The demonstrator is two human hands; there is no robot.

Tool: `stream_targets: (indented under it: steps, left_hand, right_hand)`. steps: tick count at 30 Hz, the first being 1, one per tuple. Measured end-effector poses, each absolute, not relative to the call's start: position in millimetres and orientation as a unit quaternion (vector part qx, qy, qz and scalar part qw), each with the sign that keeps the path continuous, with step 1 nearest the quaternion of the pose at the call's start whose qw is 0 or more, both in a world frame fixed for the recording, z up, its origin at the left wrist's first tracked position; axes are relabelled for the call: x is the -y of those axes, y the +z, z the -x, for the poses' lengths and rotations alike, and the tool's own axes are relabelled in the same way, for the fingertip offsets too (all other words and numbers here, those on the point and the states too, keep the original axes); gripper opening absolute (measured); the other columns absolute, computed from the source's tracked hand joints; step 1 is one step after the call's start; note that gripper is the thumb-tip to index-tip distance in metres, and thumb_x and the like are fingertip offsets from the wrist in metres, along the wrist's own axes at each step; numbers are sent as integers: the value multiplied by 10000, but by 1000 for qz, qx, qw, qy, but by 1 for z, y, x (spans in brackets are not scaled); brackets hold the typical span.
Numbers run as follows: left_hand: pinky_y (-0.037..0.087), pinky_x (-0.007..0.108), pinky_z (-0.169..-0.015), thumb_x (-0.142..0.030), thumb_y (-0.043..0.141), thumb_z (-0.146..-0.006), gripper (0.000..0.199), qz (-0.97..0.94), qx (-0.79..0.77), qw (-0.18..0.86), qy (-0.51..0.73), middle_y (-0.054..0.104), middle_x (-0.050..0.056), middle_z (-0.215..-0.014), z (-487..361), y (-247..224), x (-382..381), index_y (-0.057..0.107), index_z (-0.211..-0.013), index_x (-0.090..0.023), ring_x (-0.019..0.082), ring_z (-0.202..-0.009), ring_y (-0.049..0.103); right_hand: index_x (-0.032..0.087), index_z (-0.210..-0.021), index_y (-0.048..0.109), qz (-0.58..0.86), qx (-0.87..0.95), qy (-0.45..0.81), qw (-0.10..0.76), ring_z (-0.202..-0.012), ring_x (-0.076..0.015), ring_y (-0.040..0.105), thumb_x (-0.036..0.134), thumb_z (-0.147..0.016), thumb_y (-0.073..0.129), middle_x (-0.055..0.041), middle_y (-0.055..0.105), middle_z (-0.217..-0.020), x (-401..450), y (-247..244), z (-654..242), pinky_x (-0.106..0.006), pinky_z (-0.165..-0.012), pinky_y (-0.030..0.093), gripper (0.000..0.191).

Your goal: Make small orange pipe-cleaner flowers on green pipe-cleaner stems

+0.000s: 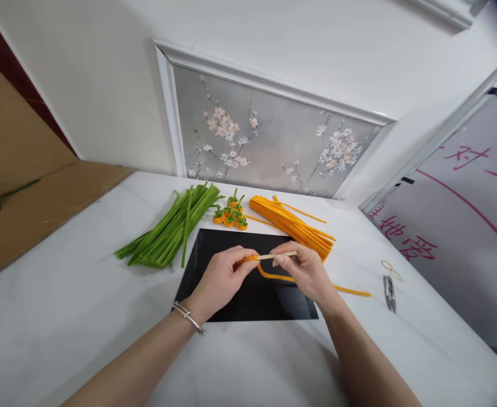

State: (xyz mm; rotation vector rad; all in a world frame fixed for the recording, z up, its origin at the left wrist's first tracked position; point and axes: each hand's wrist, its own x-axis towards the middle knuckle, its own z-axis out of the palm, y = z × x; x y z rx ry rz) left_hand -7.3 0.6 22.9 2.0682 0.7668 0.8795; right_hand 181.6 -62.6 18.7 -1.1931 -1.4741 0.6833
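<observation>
Above a black mat (248, 299), my left hand (223, 280) pinches the left end of a thin wooden stick (267, 257), where orange pipe cleaner is coiled around it. My right hand (305, 271) has its fingers closed on the stick's right part. From the coil, a loose orange pipe cleaner (276, 277) trails right, passing behind my right hand and out past the wrist. Behind the mat lie a green pipe cleaner bundle (172, 232), several small orange pieces with green tops (231, 216) and an orange pipe cleaner bundle (293, 223).
On the white table (146, 316), metal snips (389, 294) lie at the right beside thin yellowish rings (391, 270). A wall with a framed floral panel (269, 135) stands behind. Cardboard (53, 198) is at the left, and a board with pink writing (464, 226) at the right.
</observation>
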Motion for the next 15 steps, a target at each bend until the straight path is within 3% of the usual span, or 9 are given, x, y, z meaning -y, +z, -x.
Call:
stream_targets:
  steps: [3,7,9,11,13,15]
  left_hand:
    - [416,218,-584,-241,556,-881,164,-802,-301,367,363,612,-3,-753,7,20,-2,706,-906,-179,120,-658,547]
    - [461,223,-637,-234,560,-877,172,-786,-302,374,388,660,7,-806,8,16,-4,711,-942,-185,132,-711,596]
    - [477,229,-643,-250,568,-872,190,-777,-320,368,398,683,17,-846,9,14,-8,710,-979,-181,139,-717,615]
    - [481,234,-628,-262,572,-871,203,-774,-345,345,403,692,21,-848,12,12,-13,709,-990,-172,139,-686,617]
    - [486,243,-645,-251,568,-874,200,-785,-359,309,400,691,21,-837,15,12,-17,710,-988,-168,141,-682,620]
    - [489,255,-698,-223,559,-881,197,-806,-355,275,386,688,22,-840,17,11,-21,706,-999,-170,150,-730,633]
  right_hand:
    - [214,-992,650,496,612,305,536,-810,-170,638,376,-858,616,-40,674,-882,63,20,-179,-298,-744,526,213]
    - [242,-1228,528,506,614,371,479,-954,-181,624,314,-791,685,-46,632,-1077,61,14,-178,-308,-819,513,470]
    - [231,-1127,584,540,650,362,394,-857,-160,630,255,-792,675,-19,652,-973,62,11,-177,-281,-764,502,348]
    - [211,-876,634,566,698,312,308,-693,-125,591,208,-854,588,21,632,-764,64,14,-174,-248,-665,458,51]
    - [195,-671,575,572,738,241,264,-596,-108,523,183,-909,495,38,560,-625,68,20,-170,-238,-593,393,251]
    - [193,-635,543,566,763,187,249,-582,-109,499,179,-918,491,40,533,-598,74,29,-166,-238,-572,361,288]
